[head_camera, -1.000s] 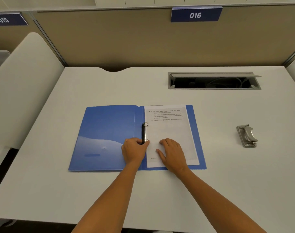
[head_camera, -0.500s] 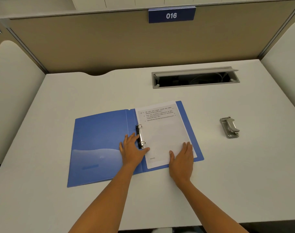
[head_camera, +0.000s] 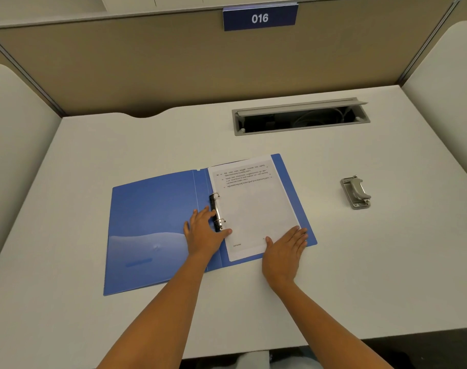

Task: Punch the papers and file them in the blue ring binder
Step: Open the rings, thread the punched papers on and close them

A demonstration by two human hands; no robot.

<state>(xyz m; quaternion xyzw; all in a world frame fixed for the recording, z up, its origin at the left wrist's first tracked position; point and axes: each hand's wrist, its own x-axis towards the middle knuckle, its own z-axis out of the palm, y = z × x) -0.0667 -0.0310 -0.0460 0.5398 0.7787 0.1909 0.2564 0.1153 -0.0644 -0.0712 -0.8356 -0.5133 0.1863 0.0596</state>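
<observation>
The blue ring binder (head_camera: 152, 225) lies open on the white desk. White papers (head_camera: 253, 206) with a few printed lines rest on its right half, threaded on the metal rings (head_camera: 217, 212) at the spine. My left hand (head_camera: 203, 233) lies flat beside the rings, thumb touching the papers' left edge. My right hand (head_camera: 285, 249) lies flat over the papers' lower right corner and the binder's edge. Neither hand grips anything. The grey hole punch (head_camera: 356, 193) stands apart to the right.
An open cable tray (head_camera: 300, 119) is sunk into the desk (head_camera: 120, 145) behind the binder. Beige partition walls surround the desk, with a sign (head_camera: 260, 17) reading 016. White side panels (head_camera: 14, 145) stand left and right.
My right hand slid from the middle of the papers to their lower right corner. My left hand opened flat beside the rings. The view shifted left and tilted.
</observation>
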